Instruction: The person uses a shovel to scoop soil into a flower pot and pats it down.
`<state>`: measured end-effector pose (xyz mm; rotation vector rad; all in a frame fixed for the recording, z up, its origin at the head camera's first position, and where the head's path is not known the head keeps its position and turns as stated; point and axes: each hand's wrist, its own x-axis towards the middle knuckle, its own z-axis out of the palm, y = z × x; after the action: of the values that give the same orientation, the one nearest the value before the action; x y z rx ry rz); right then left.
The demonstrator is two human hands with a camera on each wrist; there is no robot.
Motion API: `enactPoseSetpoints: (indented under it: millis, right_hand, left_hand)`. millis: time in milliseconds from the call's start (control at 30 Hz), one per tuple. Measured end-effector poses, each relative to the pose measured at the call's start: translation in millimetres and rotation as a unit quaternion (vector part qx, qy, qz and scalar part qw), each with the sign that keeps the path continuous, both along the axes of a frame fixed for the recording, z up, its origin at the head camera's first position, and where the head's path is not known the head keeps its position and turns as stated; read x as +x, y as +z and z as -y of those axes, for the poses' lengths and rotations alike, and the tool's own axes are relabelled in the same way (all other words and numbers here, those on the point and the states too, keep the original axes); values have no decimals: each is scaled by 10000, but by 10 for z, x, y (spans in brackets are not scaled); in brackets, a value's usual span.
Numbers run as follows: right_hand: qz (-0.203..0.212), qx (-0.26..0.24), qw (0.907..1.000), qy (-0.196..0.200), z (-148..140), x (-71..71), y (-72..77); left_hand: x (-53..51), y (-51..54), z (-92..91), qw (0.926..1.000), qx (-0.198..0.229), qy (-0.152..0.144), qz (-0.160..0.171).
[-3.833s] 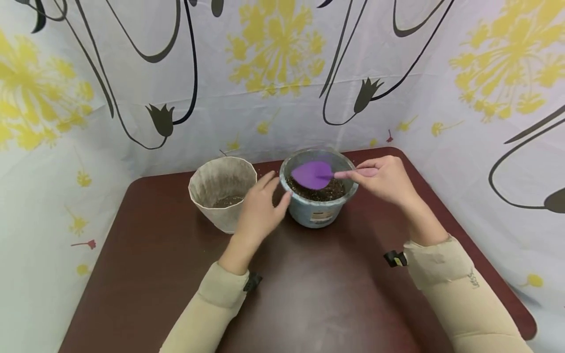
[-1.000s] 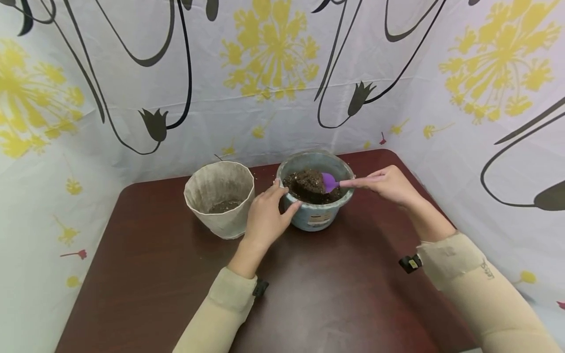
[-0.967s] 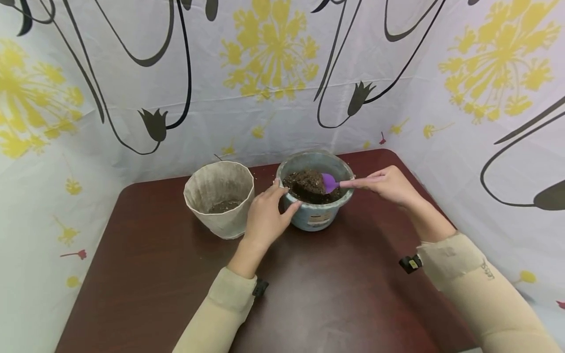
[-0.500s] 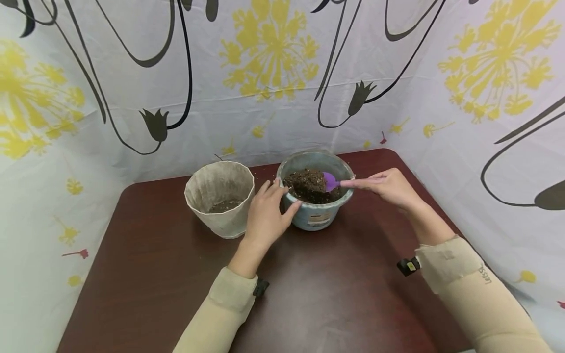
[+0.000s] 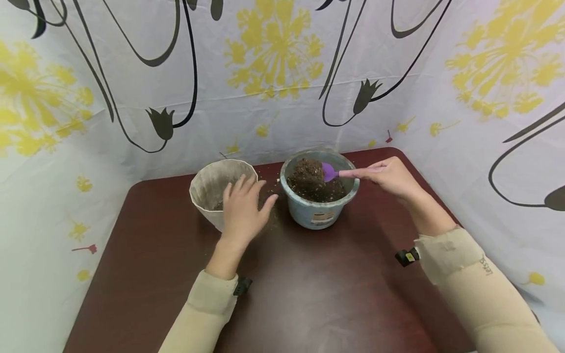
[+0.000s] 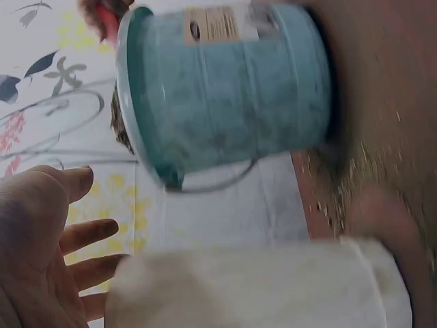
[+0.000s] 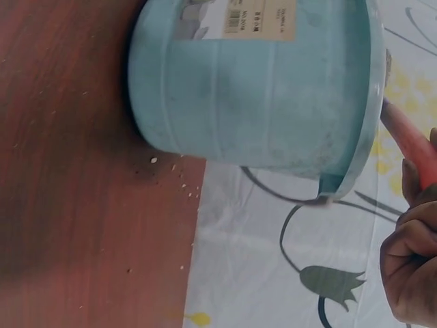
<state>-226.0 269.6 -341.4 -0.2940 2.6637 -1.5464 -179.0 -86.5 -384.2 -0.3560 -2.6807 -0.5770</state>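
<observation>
Trowel point(image 5: 328, 172), in right grip point(image 5: 396, 180), bearing soil point(image 5: 308, 170)

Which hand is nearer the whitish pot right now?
Left. The left hand is in front of the right side of the whitish pot, contact unclear; the right hand is farther off, past the blue bucket, holding the purple trowel.

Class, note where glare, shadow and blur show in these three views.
Head view: pale glare on the table, soft shadow beside the blue bucket; left wrist view: the pale pot blurred; right wrist view: the label partly readable.
</observation>
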Motion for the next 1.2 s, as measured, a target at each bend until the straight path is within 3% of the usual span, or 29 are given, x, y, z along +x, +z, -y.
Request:
enactPoseSetpoints:
  millis: [200,467,667,800,967,1200]
  right_hand:
    - [121,217,9997,-87,173,-73,94]
    - [267,128,9994,152,530,-185,187]
    - [273,90,9990,331,771,-242,192]
    - [361,140,9979,519,919,-281,181]
    - [362,130,9963,766,1158,-313,149]
    - [312,104,9975,625,1553,-273,116]
  left_hand:
    - [48,-28,301,9994,187,255,-124]
    - [136,-101,593,9979,340,520,-180]
    - [223,-204,787,9937,791,702,-363]
    - [275,-277,875,9914,952,848,-291]
    - [308,-296,921,9899,975,1014,-161]
    - [350,-282,975,9885,966,1162,-102]
